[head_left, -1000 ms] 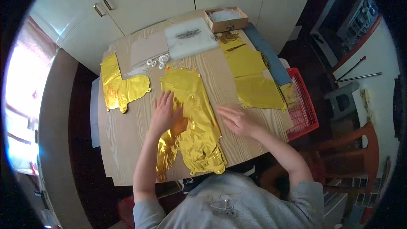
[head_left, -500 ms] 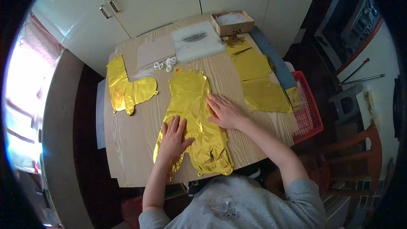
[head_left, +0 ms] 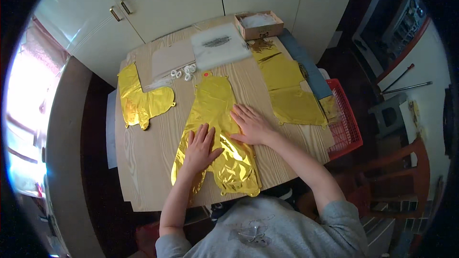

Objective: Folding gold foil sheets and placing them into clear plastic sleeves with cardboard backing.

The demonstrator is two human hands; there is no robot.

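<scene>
A flat gold foil balloon (head_left: 216,99) lies before me on the wooden table, with small tabs along its edge and a red dot near its far end. My left hand (head_left: 199,154) rests on its left part, palm down with fingers stretched. On its right edge lies my right hand (head_left: 252,125), flat, fingers together and thumb apart. Another gold foil balloon (head_left: 138,99), roughly L-shaped, lies to the left. Further gold foil balloons (head_left: 292,98) are spread at the right, apart from my right hand.
Several white ribbon rolls (head_left: 186,72) sit beyond the balloon. Behind them lie a clear plastic bag (head_left: 221,50) and a pale sheet (head_left: 169,59). A cardboard box (head_left: 259,28) stands at the far edge. A red plastic basket (head_left: 351,114) is beside the table's right edge.
The middle balloon lies smoother, its far end shifted slightly right and away from me. My left hand has slid a little away from me; the right hand has barely moved.
</scene>
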